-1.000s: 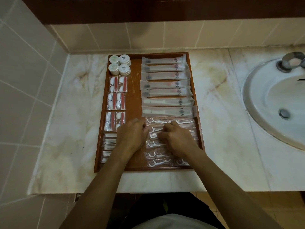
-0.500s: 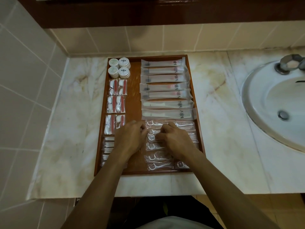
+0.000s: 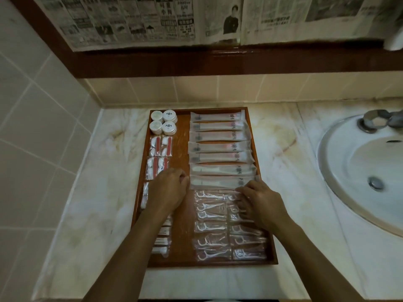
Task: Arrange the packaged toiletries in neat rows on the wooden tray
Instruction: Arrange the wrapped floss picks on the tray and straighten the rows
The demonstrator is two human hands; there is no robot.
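On the wooden tray: both hands working.
Left hand: fingers curled; grip unclear.
Right hand: fingers spread flat on floss pick packets.
Advice: nudge gently, keep edges aligned.

Both hands rest on tray packets.

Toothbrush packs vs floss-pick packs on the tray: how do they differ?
The toothbrush packs are long, frosted sleeves in a single column at the tray's far right. The floss-pick packs are shorter, clear, and sit two abreast at the near right. The right hand rests on the floss-pick packs; the left hand is beside the nearest toothbrush pack. Both kinds lie flat, crosswise, in stacked rows.
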